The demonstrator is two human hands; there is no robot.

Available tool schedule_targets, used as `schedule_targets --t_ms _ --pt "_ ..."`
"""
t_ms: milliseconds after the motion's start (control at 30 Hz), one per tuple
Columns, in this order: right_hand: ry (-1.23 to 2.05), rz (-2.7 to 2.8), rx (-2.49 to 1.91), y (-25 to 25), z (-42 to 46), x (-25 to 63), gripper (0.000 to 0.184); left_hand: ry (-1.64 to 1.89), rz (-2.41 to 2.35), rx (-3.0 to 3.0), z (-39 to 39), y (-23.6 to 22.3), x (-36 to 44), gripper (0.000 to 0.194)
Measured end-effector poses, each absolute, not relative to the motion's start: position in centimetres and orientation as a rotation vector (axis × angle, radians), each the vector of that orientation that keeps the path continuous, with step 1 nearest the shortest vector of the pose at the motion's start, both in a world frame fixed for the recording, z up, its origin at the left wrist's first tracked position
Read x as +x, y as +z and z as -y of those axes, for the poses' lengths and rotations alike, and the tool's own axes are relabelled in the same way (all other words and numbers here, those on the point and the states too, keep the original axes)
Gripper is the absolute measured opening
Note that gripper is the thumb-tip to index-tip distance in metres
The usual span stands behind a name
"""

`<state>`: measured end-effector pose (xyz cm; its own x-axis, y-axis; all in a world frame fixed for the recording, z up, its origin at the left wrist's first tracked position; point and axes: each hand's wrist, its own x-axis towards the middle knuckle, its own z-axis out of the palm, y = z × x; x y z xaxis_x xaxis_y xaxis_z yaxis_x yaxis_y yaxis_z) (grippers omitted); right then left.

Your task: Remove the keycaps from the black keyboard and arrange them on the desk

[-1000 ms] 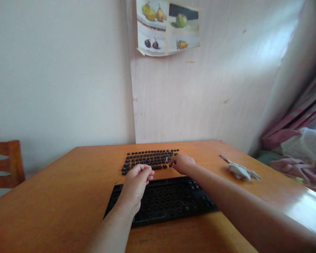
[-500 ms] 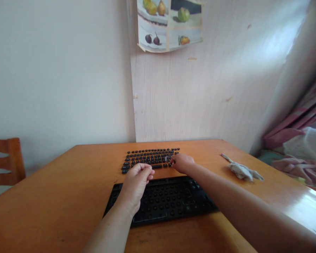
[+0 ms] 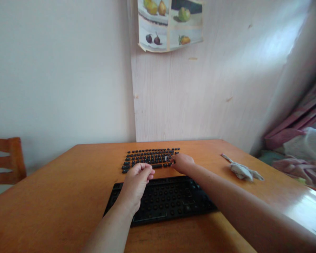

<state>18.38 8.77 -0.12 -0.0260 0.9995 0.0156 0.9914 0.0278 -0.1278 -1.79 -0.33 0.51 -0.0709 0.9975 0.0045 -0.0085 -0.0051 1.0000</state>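
Observation:
My left hand (image 3: pixel 140 179) is closed in a pinch above the left part of a black keyboard base (image 3: pixel 171 219), whose key posts show without caps. Whatever its fingertips may hold is too small to make out. Farther off, my right hand (image 3: pixel 183 163) reaches to the right end of the rows of loose black keycaps (image 3: pixel 147 154). Its fingers are closed round a small dark tool with thin, bright wire prongs (image 3: pixel 166 158), which point left over the keycaps. My right forearm covers part of the base's right end.
On the right of the wooden table (image 3: pixel 55 189) lie a crumpled grey cloth (image 3: pixel 242 171) and a thin stick-like handle (image 3: pixel 226 158). A wooden chair (image 3: pixel 14 160) stands at the left. Fruit pictures (image 3: pixel 171 26) hang on the wall behind.
Both hands stay almost where they were. The whole view shifts very slightly; I see no keycap moved.

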Motion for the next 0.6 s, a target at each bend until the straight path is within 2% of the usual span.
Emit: schedule_targets --t_ms 600 --pt "0.131 2.149 -2.102 -0.15 -8.74 18.31 0.022 1.295 -1.244 1.155 0.32 0.40 -1.77 0.026"
